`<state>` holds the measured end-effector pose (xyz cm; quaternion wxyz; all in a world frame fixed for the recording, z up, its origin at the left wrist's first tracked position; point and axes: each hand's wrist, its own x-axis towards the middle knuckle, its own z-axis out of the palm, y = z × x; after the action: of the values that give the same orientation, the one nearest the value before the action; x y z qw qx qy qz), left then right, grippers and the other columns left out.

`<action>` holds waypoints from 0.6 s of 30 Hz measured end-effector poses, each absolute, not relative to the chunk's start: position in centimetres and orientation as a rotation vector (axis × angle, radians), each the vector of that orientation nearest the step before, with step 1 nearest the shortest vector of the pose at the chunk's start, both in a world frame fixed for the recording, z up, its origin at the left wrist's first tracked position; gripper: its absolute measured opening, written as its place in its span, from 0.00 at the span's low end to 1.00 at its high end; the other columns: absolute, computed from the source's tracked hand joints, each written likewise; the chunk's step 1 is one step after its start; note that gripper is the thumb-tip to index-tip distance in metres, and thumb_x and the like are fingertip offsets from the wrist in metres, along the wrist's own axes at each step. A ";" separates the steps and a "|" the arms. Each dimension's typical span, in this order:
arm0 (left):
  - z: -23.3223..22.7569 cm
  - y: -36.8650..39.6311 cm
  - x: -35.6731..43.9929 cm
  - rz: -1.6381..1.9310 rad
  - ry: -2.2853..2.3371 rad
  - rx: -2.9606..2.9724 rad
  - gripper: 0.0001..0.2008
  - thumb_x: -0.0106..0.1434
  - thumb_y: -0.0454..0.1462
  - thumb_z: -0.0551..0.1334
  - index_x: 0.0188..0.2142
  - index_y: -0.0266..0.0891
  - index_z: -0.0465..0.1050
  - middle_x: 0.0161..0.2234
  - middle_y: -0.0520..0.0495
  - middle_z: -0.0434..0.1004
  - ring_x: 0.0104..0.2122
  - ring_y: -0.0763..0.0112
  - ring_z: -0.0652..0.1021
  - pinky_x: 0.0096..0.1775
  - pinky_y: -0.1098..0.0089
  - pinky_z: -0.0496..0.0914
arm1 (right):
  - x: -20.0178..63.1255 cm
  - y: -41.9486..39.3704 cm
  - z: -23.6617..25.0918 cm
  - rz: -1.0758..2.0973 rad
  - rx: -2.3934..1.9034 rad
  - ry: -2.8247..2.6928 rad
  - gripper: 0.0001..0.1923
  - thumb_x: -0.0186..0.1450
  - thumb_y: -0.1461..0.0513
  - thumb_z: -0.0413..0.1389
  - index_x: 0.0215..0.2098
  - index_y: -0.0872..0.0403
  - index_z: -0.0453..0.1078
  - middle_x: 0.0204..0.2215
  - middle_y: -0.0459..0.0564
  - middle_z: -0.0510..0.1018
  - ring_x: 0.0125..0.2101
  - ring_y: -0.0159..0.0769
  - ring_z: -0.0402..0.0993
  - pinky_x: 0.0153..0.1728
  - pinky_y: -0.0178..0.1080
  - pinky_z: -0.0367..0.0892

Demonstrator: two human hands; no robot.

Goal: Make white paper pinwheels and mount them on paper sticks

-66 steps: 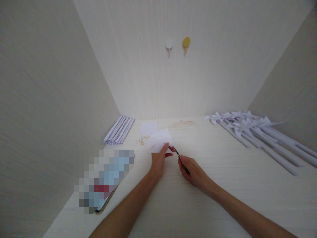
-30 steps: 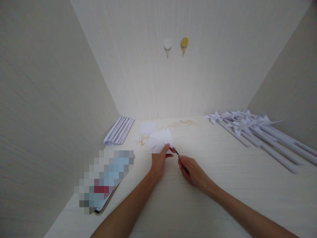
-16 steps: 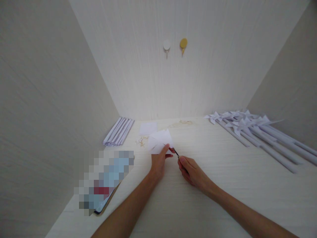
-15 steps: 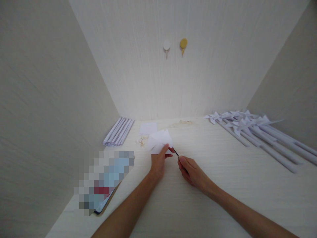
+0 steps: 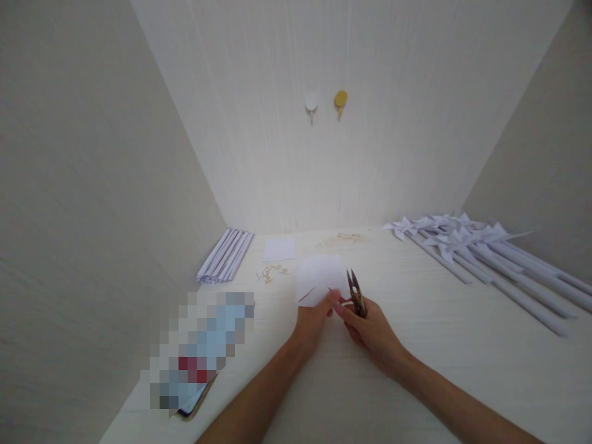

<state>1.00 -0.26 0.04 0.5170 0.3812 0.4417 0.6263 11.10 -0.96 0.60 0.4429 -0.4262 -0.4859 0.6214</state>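
Pinching the white paper square (image 5: 319,274) at its five o'clock corner, my left hand (image 5: 316,317) has it over the white table (image 5: 416,290), one diagonal slit showing at seven o'clock and another by the thumb. My right hand (image 5: 372,324) grips metal snips (image 5: 358,305) just beside it at four o'clock, blades parted and pointing to twelve; I cannot tell whether those fingertips also touch the paper. From the square, I see small scraps (image 5: 269,271) at nine, a flat paper sheet (image 5: 280,249) at ten, rolled paper tubes (image 5: 226,256) farther out at nine, a pixelated phone-like device (image 5: 208,348) at eight, paper pinwheels (image 5: 456,239) at three, and a white hook (image 5: 311,102) and yellow hook (image 5: 341,98) at twelve.
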 end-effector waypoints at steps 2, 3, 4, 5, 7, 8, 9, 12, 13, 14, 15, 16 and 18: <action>-0.1 -0.3 1.2 1.471 1.079 0.935 0.10 0.44 0.39 0.63 0.18 0.35 0.66 0.15 0.55 0.63 0.17 0.80 0.63 0.19 0.77 0.57 | 11.2 -0.9 0.4 1.539 -1.066 -1.228 0.14 0.49 0.55 0.57 0.21 0.56 0.57 0.08 0.34 0.52 0.09 0.19 0.43 0.08 0.27 0.40; -0.1 -0.3 1.1 1.476 1.093 0.906 0.10 0.43 0.40 0.64 0.19 0.35 0.66 0.16 0.55 0.64 0.17 0.80 0.63 0.19 0.77 0.57 | 11.2 -0.8 0.3 1.537 -1.070 -1.224 0.15 0.49 0.55 0.57 0.19 0.55 0.56 0.08 0.34 0.52 0.09 0.19 0.43 0.08 0.27 0.40; -0.1 -0.2 1.1 1.491 1.100 0.861 0.10 0.42 0.40 0.64 0.20 0.35 0.66 0.17 0.55 0.65 0.17 0.79 0.64 0.18 0.77 0.57 | 11.2 -0.8 0.2 1.535 -1.073 -1.212 0.15 0.49 0.55 0.57 0.19 0.55 0.55 0.08 0.34 0.52 0.09 0.19 0.43 0.08 0.27 0.40; 0.0 -0.1 1.0 1.509 1.098 0.806 0.11 0.42 0.40 0.64 0.21 0.35 0.67 0.17 0.54 0.66 0.16 0.79 0.64 0.18 0.77 0.57 | 11.2 -0.8 0.2 1.535 -1.077 -1.197 0.16 0.49 0.55 0.57 0.18 0.55 0.54 0.07 0.34 0.52 0.08 0.18 0.43 0.08 0.27 0.39; 0.0 0.2 0.6 1.541 1.067 0.715 0.12 0.43 0.42 0.63 0.21 0.35 0.66 0.17 0.54 0.65 0.16 0.79 0.64 0.17 0.77 0.57 | 11.2 -0.8 0.3 1.549 -1.089 -1.152 0.17 0.48 0.56 0.58 0.17 0.54 0.52 0.07 0.33 0.52 0.08 0.18 0.43 0.08 0.27 0.39; 0.1 0.4 0.3 1.547 1.047 0.695 0.12 0.45 0.42 0.62 0.20 0.35 0.66 0.15 0.55 0.64 0.15 0.80 0.63 0.17 0.77 0.56 | 11.2 -0.8 0.3 1.558 -1.093 -1.123 0.18 0.47 0.56 0.58 0.17 0.54 0.52 0.06 0.33 0.52 0.08 0.18 0.43 0.08 0.26 0.39; 0.1 0.5 0.1 1.552 1.030 0.692 0.12 0.45 0.42 0.61 0.19 0.34 0.65 0.14 0.55 0.62 0.14 0.80 0.62 0.16 0.77 0.56 | 11.2 -0.7 0.4 1.568 -1.087 -1.086 0.18 0.46 0.57 0.59 0.17 0.54 0.52 0.06 0.33 0.52 0.08 0.18 0.43 0.07 0.26 0.39; 0.2 0.9 -0.4 1.542 1.006 0.715 0.11 0.44 0.39 0.63 0.17 0.33 0.65 0.14 0.55 0.62 0.14 0.82 0.62 0.16 0.78 0.55 | 11.4 -0.5 0.5 1.593 -1.005 -0.928 0.17 0.46 0.58 0.60 0.19 0.54 0.53 0.07 0.32 0.51 0.08 0.17 0.41 0.07 0.25 0.37; 0.2 0.9 -0.4 1.524 1.002 0.725 0.10 0.43 0.38 0.63 0.18 0.33 0.66 0.14 0.55 0.63 0.14 0.81 0.62 0.16 0.78 0.55 | 11.6 -0.4 0.5 1.598 -0.961 -0.870 0.17 0.46 0.59 0.60 0.20 0.54 0.54 0.07 0.32 0.51 0.08 0.17 0.40 0.07 0.25 0.37; 0.1 0.9 -0.4 1.500 0.996 0.741 0.09 0.42 0.38 0.64 0.18 0.33 0.67 0.15 0.54 0.64 0.15 0.81 0.63 0.17 0.78 0.55 | 11.7 -0.2 0.5 1.599 -0.921 -0.809 0.16 0.46 0.59 0.60 0.20 0.54 0.54 0.07 0.31 0.50 0.08 0.17 0.40 0.07 0.24 0.36; 0.1 0.8 -0.3 1.473 0.993 0.764 0.09 0.42 0.37 0.64 0.19 0.32 0.68 0.15 0.53 0.66 0.15 0.81 0.64 0.17 0.78 0.56 | 11.9 -0.1 0.5 1.597 -0.886 -0.754 0.16 0.46 0.59 0.60 0.20 0.54 0.54 0.07 0.31 0.49 0.08 0.17 0.39 0.07 0.24 0.36; 0.1 0.7 -0.2 1.442 0.997 0.798 0.08 0.41 0.37 0.64 0.19 0.32 0.69 0.16 0.53 0.67 0.16 0.80 0.64 0.18 0.78 0.57 | 12.0 0.1 0.6 1.590 -0.860 -0.708 0.17 0.46 0.59 0.60 0.20 0.54 0.54 0.08 0.31 0.48 0.08 0.17 0.38 0.07 0.24 0.36; 0.1 0.4 0.1 1.379 1.033 0.882 0.08 0.40 0.36 0.65 0.20 0.32 0.70 0.16 0.52 0.68 0.16 0.79 0.65 0.18 0.77 0.58 | 12.2 0.4 0.7 1.568 -0.827 -0.646 0.18 0.46 0.59 0.61 0.19 0.54 0.52 0.08 0.31 0.48 0.08 0.17 0.38 0.07 0.23 0.36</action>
<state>0.10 0.42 0.11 0.5670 0.3753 0.4396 0.5868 12.22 0.36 0.65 0.5870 -0.3549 -0.2773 0.6728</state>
